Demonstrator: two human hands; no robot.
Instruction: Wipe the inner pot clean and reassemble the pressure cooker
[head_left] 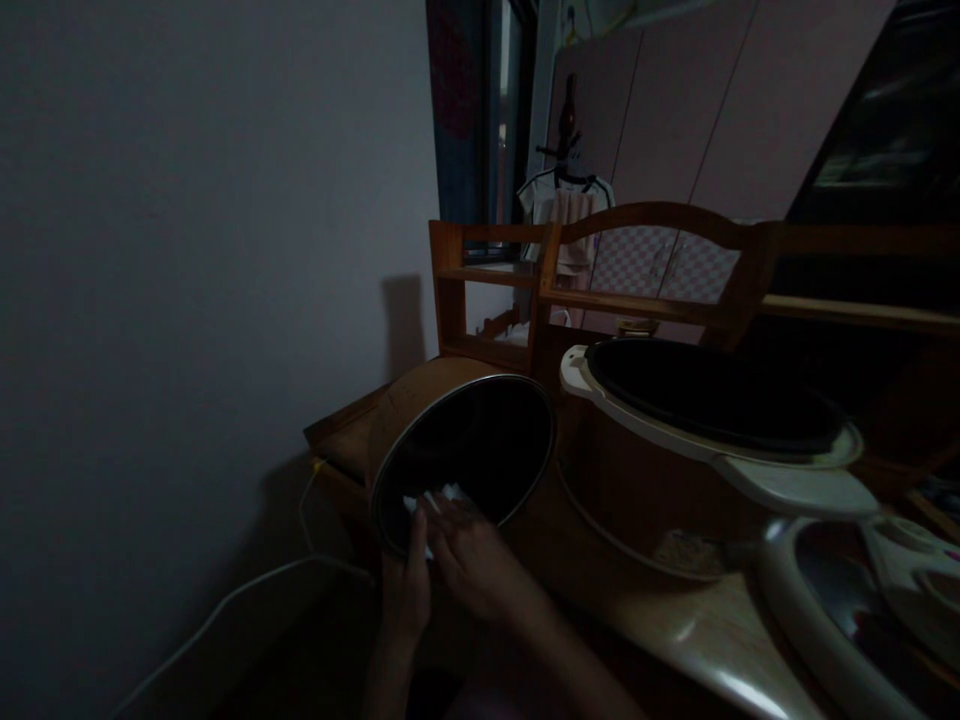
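Observation:
A round pot [465, 430] with a tan outside and a dark inside is tilted on its side, its mouth turned toward me. My left hand [406, 595] grips the near lower rim, thumb up by the edge and the other fingers mostly hidden. Beside it, my right hand [474, 552] presses a crumpled white tissue or cloth [454, 491] against the inside of the pot near that rim. The dim light blurs its finger detail.
A large cooker body [637, 490] with a white rim and handles stands right of the pot. Its likely lid [832, 580] lies at the lower right. Wooden shelving [487, 350] rises behind, a wall [225, 250] is at left, and a white cord [247, 597] hangs below.

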